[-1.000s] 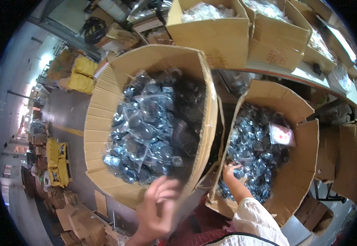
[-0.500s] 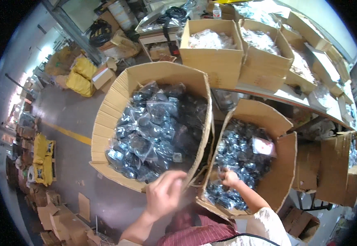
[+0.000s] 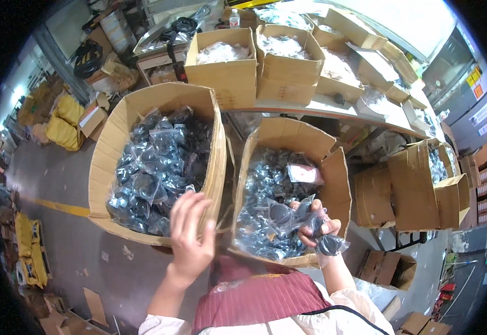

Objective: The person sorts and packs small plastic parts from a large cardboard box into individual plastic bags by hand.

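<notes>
My right hand (image 3: 322,224) is closed round small clear plastic bags (image 3: 331,244) with dark round parts inside, above the near side of the right cardboard box (image 3: 337,187). In that box lie many more bagged dark parts (image 3: 257,201), with a white and red card (image 3: 305,173) on top. My left hand (image 3: 192,231) is raised with its fingers apart and nothing in it. It hovers by the near right corner of the larger left cardboard box (image 3: 101,178), which holds a heap of similar bags (image 3: 148,181).
Behind the boxes runs a white bench (image 3: 277,106) carrying open cartons (image 3: 221,84) of clear bags. More cartons (image 3: 416,190) stand at the right. Yellow sacks (image 3: 64,123) lie on the floor at the far left, and a yellow line (image 3: 62,206) crosses the floor.
My right hand has come up out of the bags in the right box, now gripping bagged parts. My left hand's fingers have spread. The whole view has shifted to the right.
</notes>
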`<state>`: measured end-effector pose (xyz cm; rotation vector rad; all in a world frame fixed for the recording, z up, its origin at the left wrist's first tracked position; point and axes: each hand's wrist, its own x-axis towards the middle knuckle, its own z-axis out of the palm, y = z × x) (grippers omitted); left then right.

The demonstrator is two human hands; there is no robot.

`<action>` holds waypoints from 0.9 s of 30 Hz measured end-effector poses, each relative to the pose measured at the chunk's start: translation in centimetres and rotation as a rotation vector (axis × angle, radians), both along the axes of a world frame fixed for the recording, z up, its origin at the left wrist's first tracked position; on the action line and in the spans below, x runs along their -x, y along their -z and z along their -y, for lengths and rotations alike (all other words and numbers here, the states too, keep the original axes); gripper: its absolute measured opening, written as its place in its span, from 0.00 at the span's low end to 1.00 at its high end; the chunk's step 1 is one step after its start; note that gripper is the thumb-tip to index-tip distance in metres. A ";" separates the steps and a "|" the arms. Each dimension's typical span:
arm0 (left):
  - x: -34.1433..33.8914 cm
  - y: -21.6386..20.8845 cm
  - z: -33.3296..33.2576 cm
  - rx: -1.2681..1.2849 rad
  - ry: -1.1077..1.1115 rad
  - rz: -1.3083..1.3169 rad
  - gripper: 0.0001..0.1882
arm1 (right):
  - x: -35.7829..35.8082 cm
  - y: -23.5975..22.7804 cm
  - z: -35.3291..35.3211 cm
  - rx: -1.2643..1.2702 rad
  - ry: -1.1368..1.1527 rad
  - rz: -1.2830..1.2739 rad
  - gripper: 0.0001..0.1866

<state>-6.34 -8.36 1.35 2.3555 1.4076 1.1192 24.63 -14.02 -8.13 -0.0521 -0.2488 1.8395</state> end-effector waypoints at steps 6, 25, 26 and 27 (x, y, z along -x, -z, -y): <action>-5.5 1.1 2.1 1.065 0.601 0.679 0.36 | 1.1 -2.6 2.2 -0.081 -0.021 -0.063 0.44; -7.9 1.4 2.8 1.003 0.619 0.964 0.39 | -1.5 -1.8 3.4 0.357 0.503 0.607 0.25; -8.7 3.9 4.0 0.965 0.628 0.832 0.40 | -0.9 -2.4 3.3 0.344 0.473 0.597 0.25; -9.6 5.2 5.5 1.113 0.572 0.821 0.43 | -0.5 -2.7 3.3 0.334 0.445 0.586 0.24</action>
